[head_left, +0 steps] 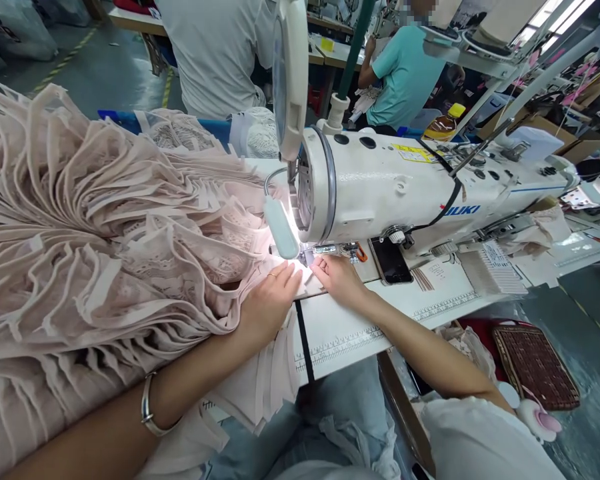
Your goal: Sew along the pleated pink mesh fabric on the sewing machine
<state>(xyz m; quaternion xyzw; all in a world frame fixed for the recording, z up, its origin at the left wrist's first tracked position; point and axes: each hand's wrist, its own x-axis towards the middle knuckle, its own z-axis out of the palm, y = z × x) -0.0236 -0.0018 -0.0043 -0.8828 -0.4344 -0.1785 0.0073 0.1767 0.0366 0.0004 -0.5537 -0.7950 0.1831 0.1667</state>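
Observation:
Under the lit needle area of a white sewing machine [370, 190], both hands are at a pale pink fabric piece [307, 283]. My left hand [273, 293] lies flat on the fabric with its fingers stretched toward the presser foot. Just right of the needle, my right hand [335, 277] pinches the edge of the fabric between thumb and fingers. A small lamp [281, 227] hangs in front of the needle and hides part of it. Left of my left hand rises a large heap of pale pink lace-trimmed garments [105, 220], some hanging over the table's front edge.
A black phone [391, 260], orange-handled snips [361, 253] and a small white box [495, 267] lie along the machine bed. A ruler strip [340, 348] runs along the table edge. Two people sit beyond the machine. A woven brown seat [535, 363] stands at right.

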